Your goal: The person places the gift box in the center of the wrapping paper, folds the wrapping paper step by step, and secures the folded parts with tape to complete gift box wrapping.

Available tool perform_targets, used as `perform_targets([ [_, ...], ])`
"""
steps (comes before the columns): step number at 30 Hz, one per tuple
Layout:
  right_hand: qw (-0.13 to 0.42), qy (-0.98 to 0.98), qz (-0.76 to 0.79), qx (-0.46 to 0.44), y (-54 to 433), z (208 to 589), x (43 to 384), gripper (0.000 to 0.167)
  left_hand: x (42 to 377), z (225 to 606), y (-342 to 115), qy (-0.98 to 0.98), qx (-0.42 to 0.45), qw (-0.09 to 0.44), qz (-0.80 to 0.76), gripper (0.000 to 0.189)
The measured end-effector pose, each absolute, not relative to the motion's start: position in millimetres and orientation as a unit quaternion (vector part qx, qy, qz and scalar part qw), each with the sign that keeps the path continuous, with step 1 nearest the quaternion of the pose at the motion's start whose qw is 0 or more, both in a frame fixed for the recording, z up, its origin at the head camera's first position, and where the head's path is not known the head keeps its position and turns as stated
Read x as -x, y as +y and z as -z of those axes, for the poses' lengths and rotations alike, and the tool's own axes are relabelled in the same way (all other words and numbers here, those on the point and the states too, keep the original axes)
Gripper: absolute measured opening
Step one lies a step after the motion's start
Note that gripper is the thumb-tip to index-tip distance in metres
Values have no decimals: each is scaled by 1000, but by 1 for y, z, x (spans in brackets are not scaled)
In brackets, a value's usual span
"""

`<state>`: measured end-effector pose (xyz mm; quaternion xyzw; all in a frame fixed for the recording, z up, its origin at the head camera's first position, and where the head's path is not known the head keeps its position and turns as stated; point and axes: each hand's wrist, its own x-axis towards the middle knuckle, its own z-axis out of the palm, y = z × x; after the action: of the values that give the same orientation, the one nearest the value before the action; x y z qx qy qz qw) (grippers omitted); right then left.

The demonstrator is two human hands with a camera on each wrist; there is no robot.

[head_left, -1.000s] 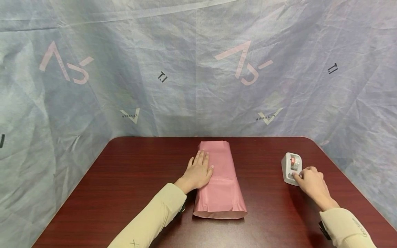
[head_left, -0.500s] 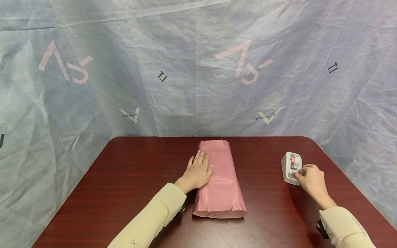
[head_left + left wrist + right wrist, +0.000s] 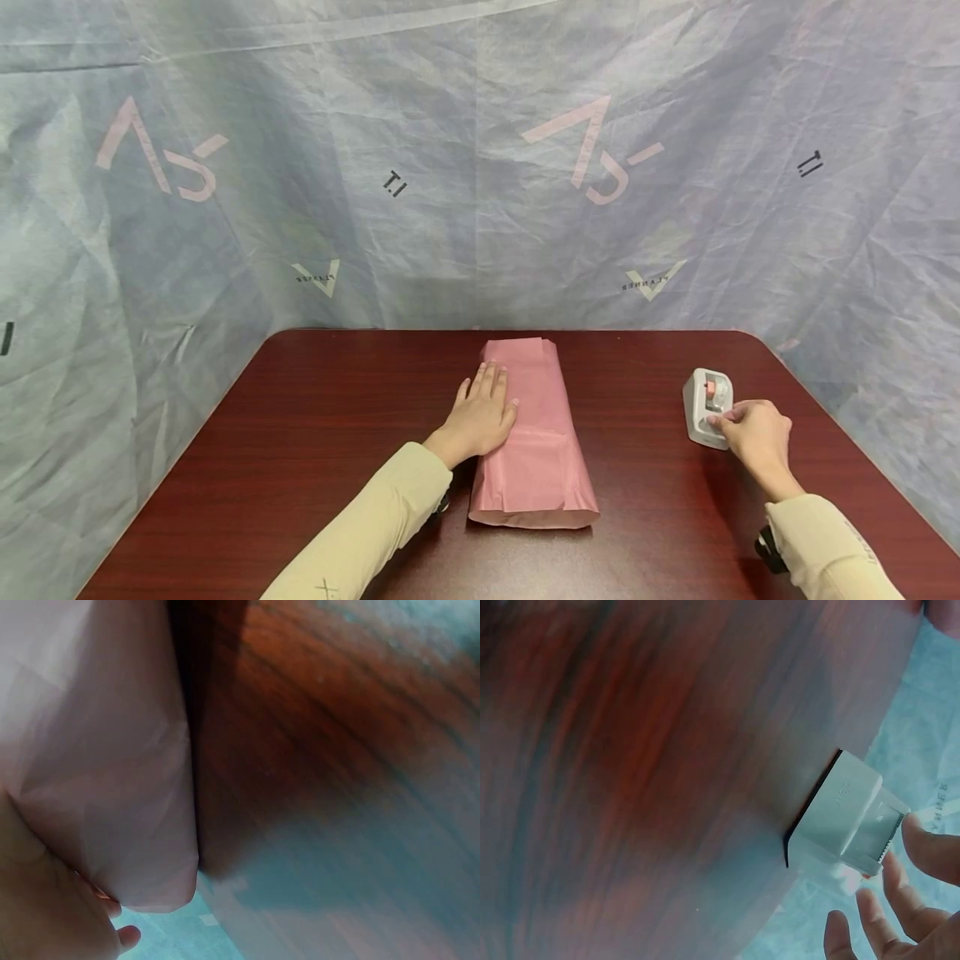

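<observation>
A flat pink paper bag [image 3: 534, 467] lies lengthwise on the table, its open mouth facing me. My left hand [image 3: 476, 421] rests flat on its left side with straight fingers; in the left wrist view the bag [image 3: 112, 772] fills the upper left. At the right stands a light grey tape dispenser [image 3: 697, 408] holding a roll of clear tape [image 3: 717, 392] on an orange core. My right hand [image 3: 757, 433] pinches at its cutter with thumb and forefinger, on the tape end; the clear film itself hardly shows. The right wrist view has the dispenser [image 3: 836, 810] beside those fingertips.
The dark red wooden table [image 3: 337, 400] has rounded far corners. A grey-blue cloth backdrop [image 3: 450, 233] with printed letters hangs behind it and along both sides.
My right hand has shifted slightly at the dispenser, its wrist turning and its knuckles rising a little to the right. The left hand and the bag have stayed put.
</observation>
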<state>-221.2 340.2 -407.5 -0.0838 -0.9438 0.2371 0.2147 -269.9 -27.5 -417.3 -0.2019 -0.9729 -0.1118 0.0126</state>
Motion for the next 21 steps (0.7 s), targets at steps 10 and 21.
perform_targets([
  [10,216,-936,-252,121,339,405,225,12,268,415,-27,-971,206,20,116,60],
  [21,176,-930,-276,164,338,400,221,27,267,413,-27,-972,205,15,114,60],
])
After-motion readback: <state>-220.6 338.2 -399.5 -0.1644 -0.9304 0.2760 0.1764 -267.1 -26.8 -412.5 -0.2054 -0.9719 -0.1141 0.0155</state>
